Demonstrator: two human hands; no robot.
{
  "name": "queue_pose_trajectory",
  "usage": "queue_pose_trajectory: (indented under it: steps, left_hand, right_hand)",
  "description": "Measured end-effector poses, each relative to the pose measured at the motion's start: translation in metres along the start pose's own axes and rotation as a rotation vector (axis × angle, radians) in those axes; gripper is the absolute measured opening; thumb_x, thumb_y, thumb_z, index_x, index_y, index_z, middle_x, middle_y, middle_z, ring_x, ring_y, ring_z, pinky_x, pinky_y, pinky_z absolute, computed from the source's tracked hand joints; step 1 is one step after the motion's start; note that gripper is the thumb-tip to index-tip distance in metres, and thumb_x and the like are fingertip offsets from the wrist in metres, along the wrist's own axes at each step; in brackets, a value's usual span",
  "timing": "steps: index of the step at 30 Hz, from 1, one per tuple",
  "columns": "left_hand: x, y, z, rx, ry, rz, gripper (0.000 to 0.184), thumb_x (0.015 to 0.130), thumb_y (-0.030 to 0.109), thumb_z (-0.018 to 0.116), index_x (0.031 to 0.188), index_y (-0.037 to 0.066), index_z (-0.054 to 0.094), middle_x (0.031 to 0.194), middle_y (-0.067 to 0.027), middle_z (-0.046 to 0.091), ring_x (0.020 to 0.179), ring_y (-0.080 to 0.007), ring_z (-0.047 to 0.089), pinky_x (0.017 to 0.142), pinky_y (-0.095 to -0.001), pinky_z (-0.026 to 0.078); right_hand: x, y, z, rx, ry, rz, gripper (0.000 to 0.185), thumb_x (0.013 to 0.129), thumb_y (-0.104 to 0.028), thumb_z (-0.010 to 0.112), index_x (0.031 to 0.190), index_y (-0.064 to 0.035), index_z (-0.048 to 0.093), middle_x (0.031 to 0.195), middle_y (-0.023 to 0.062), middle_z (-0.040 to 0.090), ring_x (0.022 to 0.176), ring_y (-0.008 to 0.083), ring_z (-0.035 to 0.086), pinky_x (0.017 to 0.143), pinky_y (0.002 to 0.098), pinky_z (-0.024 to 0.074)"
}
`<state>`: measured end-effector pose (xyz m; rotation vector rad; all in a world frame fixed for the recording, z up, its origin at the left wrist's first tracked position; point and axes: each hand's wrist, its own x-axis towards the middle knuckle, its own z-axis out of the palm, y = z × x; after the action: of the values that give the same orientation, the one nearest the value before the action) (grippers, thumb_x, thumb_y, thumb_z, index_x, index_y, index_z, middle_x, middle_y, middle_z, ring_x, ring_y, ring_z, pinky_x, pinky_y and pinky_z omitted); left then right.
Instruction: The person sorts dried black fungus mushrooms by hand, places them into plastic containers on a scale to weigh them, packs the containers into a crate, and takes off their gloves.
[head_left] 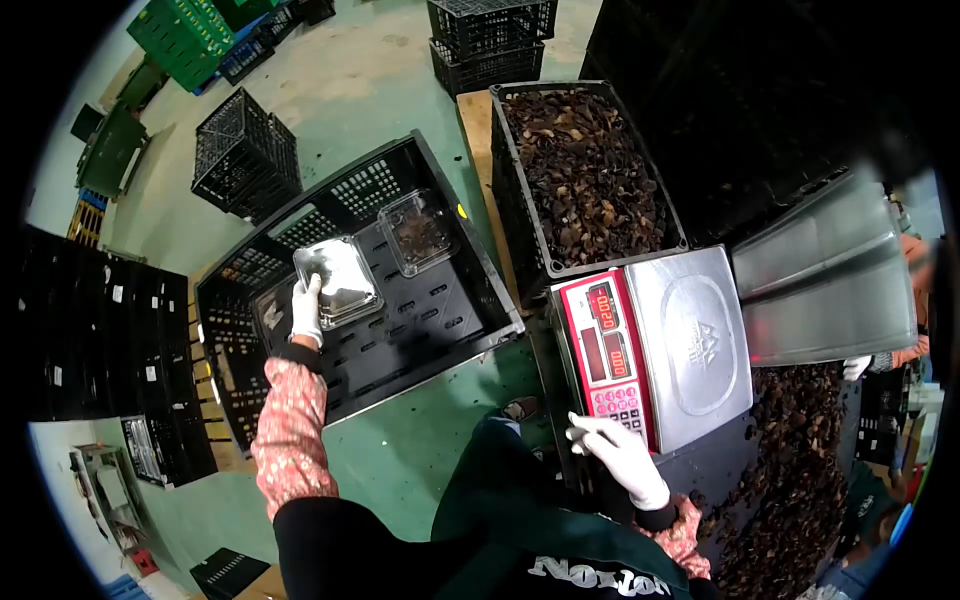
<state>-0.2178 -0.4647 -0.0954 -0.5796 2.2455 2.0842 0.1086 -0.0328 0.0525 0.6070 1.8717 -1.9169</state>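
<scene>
My left hand (306,312), in a white glove, grips the near left edge of a clear plastic container (345,283) with a shiny lid, inside a large black crate (425,375). Another clear container (416,233) with dark brown pieces in it lies farther right in the same crate. My gloved right hand (618,460) is empty, fingers apart and slightly bent. It hovers by the keypad end of a red and white weighing scale (605,345), whose metal plate (690,345) carries nothing. Red digits glow on the scale's display.
A crate of dark brown, mushroom-like pieces (585,180) stands behind the scale. More loose pieces (780,460) cover the table at right, below grey trays (830,285). A co-worker's gloved hand (856,368) shows there. Stacked black crates (245,155) stand on the green floor.
</scene>
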Motion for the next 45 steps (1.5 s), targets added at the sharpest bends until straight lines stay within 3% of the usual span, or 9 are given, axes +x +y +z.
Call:
queue_pose_trajectory:
  steps: [6,10,12,20,24,30,36,40,45]
  left_hand:
    - [0.072,-0.055,0.062,0.296,0.025,-0.011,0.039,0.099,0.032,0.056,0.118,-0.002,0.055,0.094,-0.0094,0.067,0.079,-0.0225,0.063,0.076,-0.0350,0.051]
    - [0.064,-0.021,0.103,1.384,0.330,-0.013,0.078,0.079,0.055,0.062,0.125,-0.006,0.047,0.132,-0.0291,0.051,0.128,-0.0423,0.045,0.100,-0.0506,0.044]
    - [0.063,0.000,0.115,1.360,0.436,0.606,0.076,0.084,0.040,0.063,0.136,-0.011,0.043,0.141,-0.0331,0.043,0.133,-0.0449,0.040,0.110,-0.0468,0.036]
    - [-0.121,0.162,0.347,0.019,-0.770,0.690,0.030,0.104,0.010,0.045,0.129,0.000,0.058,0.128,-0.0118,0.061,0.107,-0.0164,0.060,0.096,-0.0310,0.046]
    - [-0.304,0.215,0.457,-0.186,-1.124,1.242,0.023,0.101,0.006,0.048,0.118,0.000,0.063,0.117,-0.0094,0.065,0.106,-0.0174,0.060,0.094,-0.0315,0.047]
    - [-0.476,0.300,0.579,-0.096,-0.662,2.044,0.022,0.093,0.022,0.062,0.110,0.010,0.068,0.111,-0.0091,0.066,0.094,-0.0295,0.064,0.083,-0.0393,0.050]
    - [-0.473,0.359,0.711,0.664,-1.564,1.562,0.027,0.095,0.029,0.064,0.095,0.003,0.062,0.073,0.0015,0.056,0.070,-0.0089,0.054,0.067,-0.0247,0.045]
    - [-0.491,0.353,0.671,0.535,-1.915,1.139,0.023,0.100,0.023,0.057,0.104,0.001,0.063,0.091,0.0061,0.058,0.085,-0.0032,0.050,0.077,-0.0201,0.041]
    - [-0.476,0.369,0.679,0.439,-1.756,1.041,0.020,0.098,0.024,0.058,0.092,0.006,0.065,0.080,0.0089,0.051,0.071,-0.0007,0.041,0.063,-0.0197,0.034]
  right_hand:
    - [-0.013,0.005,-0.015,0.259,0.078,0.052,0.033,0.099,-0.010,0.054,0.130,0.0022,0.057,0.110,0.0098,0.068,0.092,0.0117,0.063,0.087,0.0258,0.0492]
    - [-0.040,0.015,-0.015,0.387,0.218,0.048,0.033,0.101,-0.011,0.052,0.130,0.0028,0.057,0.111,0.0099,0.067,0.095,0.0125,0.062,0.088,0.0270,0.0485]
    - [-0.061,0.023,-0.017,0.446,0.295,0.063,0.033,0.101,-0.013,0.052,0.130,0.0015,0.057,0.109,0.0083,0.067,0.095,0.0117,0.061,0.087,0.0261,0.0489]
    - [-0.105,0.116,-0.009,0.457,0.691,0.008,0.032,0.100,-0.023,0.055,0.125,-0.0059,0.063,0.103,0.0038,0.069,0.086,0.0095,0.063,0.081,0.0249,0.0503]
    - [-0.129,0.138,-0.001,0.216,0.918,0.048,0.034,0.095,-0.028,0.060,0.122,-0.0080,0.064,0.105,0.0091,0.069,0.087,0.0188,0.068,0.082,0.0306,0.0516]
    - [-0.179,0.178,0.030,-0.258,1.230,0.025,0.026,0.089,-0.026,0.065,0.109,-0.0091,0.068,0.098,0.0122,0.068,0.091,0.0297,0.066,0.080,0.0393,0.0520]
    - [-0.218,0.227,0.071,-0.151,1.260,0.253,0.037,0.093,-0.034,0.053,0.114,-0.0060,0.066,0.103,0.0133,0.068,0.099,0.0314,0.063,0.086,0.0423,0.0495]
    - [-0.223,0.270,0.093,-0.133,1.388,0.217,0.036,0.092,-0.032,0.055,0.114,-0.0063,0.067,0.106,0.0131,0.068,0.100,0.0302,0.064,0.088,0.0394,0.0501]
    - [-0.244,0.277,0.087,-0.011,1.517,0.160,0.029,0.092,-0.025,0.057,0.112,-0.0055,0.066,0.104,0.0137,0.068,0.096,0.0298,0.065,0.085,0.0382,0.0508]
